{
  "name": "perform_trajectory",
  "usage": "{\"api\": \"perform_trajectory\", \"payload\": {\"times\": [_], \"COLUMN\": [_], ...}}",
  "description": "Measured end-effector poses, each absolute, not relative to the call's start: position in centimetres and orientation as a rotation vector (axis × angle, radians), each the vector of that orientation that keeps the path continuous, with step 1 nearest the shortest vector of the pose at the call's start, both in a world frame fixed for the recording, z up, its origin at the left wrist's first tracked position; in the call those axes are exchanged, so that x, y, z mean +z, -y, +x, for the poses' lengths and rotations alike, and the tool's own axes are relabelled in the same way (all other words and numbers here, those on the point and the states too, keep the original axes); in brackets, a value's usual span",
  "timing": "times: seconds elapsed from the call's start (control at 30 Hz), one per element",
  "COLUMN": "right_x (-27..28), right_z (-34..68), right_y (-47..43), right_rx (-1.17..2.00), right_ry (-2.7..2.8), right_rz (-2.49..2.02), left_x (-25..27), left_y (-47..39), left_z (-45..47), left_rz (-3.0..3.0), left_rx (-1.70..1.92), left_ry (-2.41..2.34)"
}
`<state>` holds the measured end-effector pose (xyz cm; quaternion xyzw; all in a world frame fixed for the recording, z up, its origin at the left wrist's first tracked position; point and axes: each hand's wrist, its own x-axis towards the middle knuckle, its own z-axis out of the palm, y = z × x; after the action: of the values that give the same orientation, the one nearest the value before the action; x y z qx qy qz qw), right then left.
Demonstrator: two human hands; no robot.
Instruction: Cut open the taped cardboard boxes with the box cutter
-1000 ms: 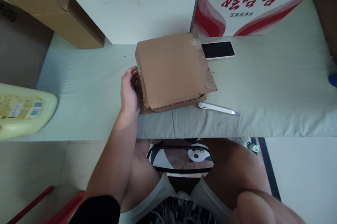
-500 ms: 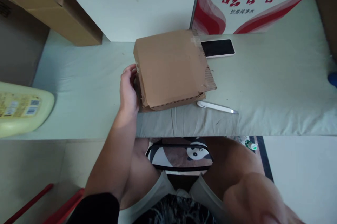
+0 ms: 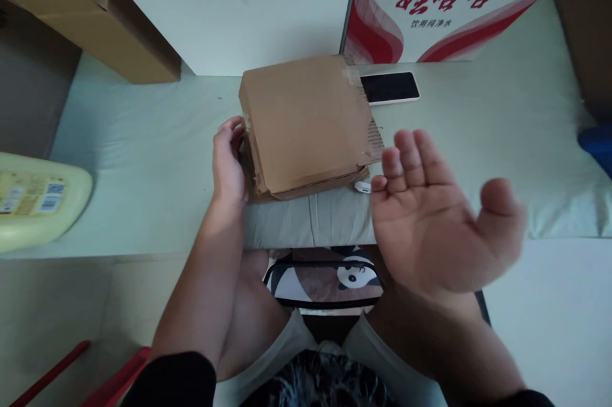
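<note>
A brown cardboard box [image 3: 306, 126] lies on the pale green padded surface, with a torn, ragged flap on its right side. My left hand [image 3: 228, 161] is at the box's left side, its fingers curled against that edge and partly hidden behind it. My right hand [image 3: 423, 222] is raised to the right of the box, palm up, fingers stretched out and thumb apart, holding nothing. Behind its fingertips, the end of a white utility knife [image 3: 363, 187] shows beside the box's front right corner; the hand hides the rest.
A phone [image 3: 392, 87] lies at the box's back right, partly covered by it. White panels and a printed white-and-red carton [image 3: 444, 43] stand behind. A taller cardboard carton [image 3: 138, 43] is at back left, a pale yellow jug [image 3: 43, 228] at far left. The padded surface's front edge runs above my knees.
My right hand has risen from low at the right up to beside the box, opening palm up and covering most of the knife. My left hand stays at the box.
</note>
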<state>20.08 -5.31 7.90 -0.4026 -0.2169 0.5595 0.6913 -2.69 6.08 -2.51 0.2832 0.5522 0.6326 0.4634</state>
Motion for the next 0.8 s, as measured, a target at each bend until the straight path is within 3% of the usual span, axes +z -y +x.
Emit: {"api": "perform_trajectory", "payload": {"times": [0.33,0.57,0.8], "right_x": [6.4,7.6,7.4], "right_z": [19.5,18.9,20.6], "right_y": [4.4,5.7,4.9], "right_rx": [1.337,1.293,1.516], "right_ry": [0.419,0.682,0.300], "right_rz": [-0.869,-0.815,-0.638], "left_x": [-2.9,-2.4,-2.3], "left_y": [-6.1,-5.9,-5.9], "left_z": [-3.2,-2.8,-2.9], "left_rz": [0.732,0.691,0.721], "left_rx": [1.528,1.542,1.517], "left_ry": [-1.354,-1.327,-1.335]}}
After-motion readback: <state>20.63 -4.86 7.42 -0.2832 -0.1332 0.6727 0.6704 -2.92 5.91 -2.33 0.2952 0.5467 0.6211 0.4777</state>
